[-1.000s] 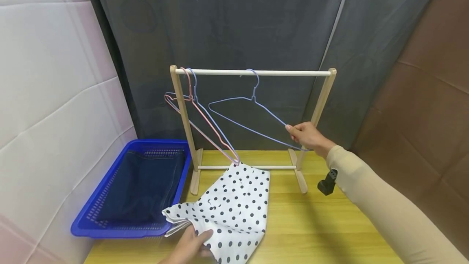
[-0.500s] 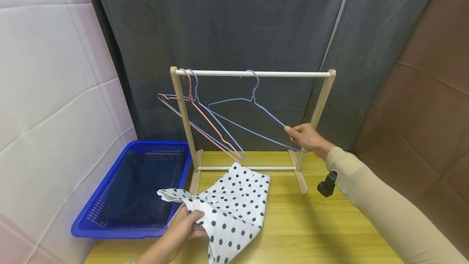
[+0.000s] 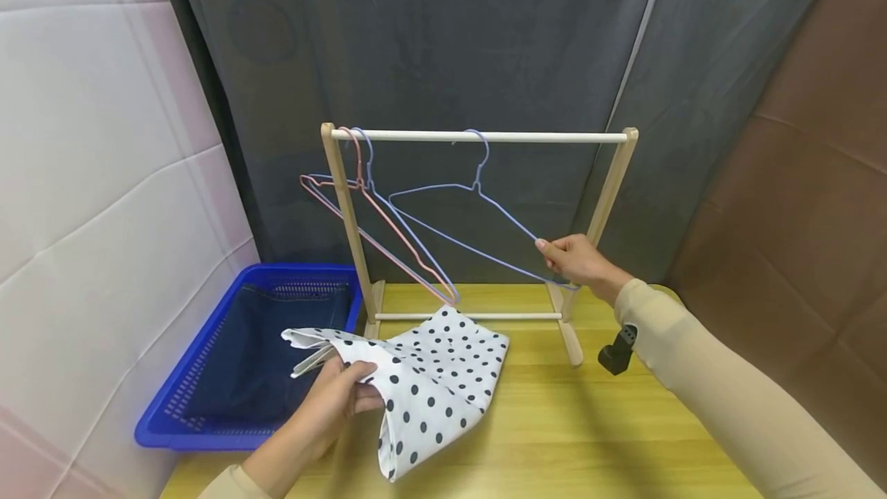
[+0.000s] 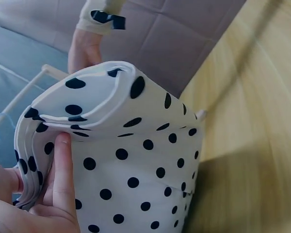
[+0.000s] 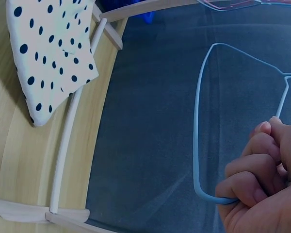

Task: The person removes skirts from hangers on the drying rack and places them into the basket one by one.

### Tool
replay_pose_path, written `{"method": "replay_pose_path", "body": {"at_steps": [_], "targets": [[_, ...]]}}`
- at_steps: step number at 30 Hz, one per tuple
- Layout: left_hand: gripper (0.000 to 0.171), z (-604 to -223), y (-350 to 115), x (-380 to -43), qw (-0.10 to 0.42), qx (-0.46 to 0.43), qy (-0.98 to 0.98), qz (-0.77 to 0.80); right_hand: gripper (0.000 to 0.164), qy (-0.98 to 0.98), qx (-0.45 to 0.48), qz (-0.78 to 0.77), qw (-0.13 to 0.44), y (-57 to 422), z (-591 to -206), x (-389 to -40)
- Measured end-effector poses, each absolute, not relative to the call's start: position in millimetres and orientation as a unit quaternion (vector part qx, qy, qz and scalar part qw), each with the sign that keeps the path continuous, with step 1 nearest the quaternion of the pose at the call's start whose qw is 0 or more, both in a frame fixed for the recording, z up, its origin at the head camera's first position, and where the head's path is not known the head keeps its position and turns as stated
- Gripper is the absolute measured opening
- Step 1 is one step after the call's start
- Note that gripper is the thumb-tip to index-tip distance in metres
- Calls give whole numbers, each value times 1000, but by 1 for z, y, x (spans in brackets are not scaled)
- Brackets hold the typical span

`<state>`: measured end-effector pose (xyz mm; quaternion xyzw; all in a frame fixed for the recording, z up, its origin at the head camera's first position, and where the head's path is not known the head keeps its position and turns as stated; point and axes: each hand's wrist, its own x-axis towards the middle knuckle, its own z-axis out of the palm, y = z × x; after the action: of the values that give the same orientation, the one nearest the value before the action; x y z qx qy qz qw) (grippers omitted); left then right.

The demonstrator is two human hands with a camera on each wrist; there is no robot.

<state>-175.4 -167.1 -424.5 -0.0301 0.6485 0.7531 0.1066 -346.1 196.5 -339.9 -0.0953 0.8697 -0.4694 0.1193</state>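
Observation:
My left hand (image 3: pixel 331 399) pinches a folded white cloth with black polka dots (image 3: pixel 443 380), thumb on top and fingers beneath. In the left wrist view, the cloth's stacked layers (image 4: pixel 31 155) lie between thumb and fingers. To the right, my right hand (image 3: pixel 580 260) grips the sloping arm of a blue clothes hanger (image 3: pixel 507 214). That hanger hooks over the rack's white top rail (image 3: pixel 554 137). In the right wrist view, curled fingers surround the hanger wire (image 5: pixel 196 126). The cloth hangs above the table, in front of the rack and apart from this hanger.
One pink hanger (image 3: pixel 391 226) and another blue hanger (image 3: pixel 370 168) hang at the rail's left end. A blue basket (image 3: pixel 155 430) with folded dark denim (image 3: pixel 277 322) stands left on the yellow wooden table (image 3: pixel 596 437). Wooden posts (image 3: pixel 613 187) support the rail.
My left hand has lifted its side of the cloth up and to the left, and the cloth's lower edge has risen. The right hand and its hanger have barely shifted.

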Motion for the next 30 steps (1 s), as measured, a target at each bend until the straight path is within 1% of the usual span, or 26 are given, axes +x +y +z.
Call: {"method": "replay_pose_path", "body": {"at_steps": [14, 18, 25, 30], "targets": [[15, -382, -176, -185, 72, -13, 635, 769, 52, 870, -96, -467, 122, 187, -336, -339], [19, -374, -180, -186, 64, 11, 621, 781, 51, 867, -95, -472, 125, 184, -335, -338], [31, -362, -189, -190, 60, 72, 588, 803, 51, 866, -96, -475, 124, 179, -335, -338], [33, -351, -194, -191, 43, 86, 572, 814, 51, 864, -97, -477, 127, 174, -336, -337]]}}
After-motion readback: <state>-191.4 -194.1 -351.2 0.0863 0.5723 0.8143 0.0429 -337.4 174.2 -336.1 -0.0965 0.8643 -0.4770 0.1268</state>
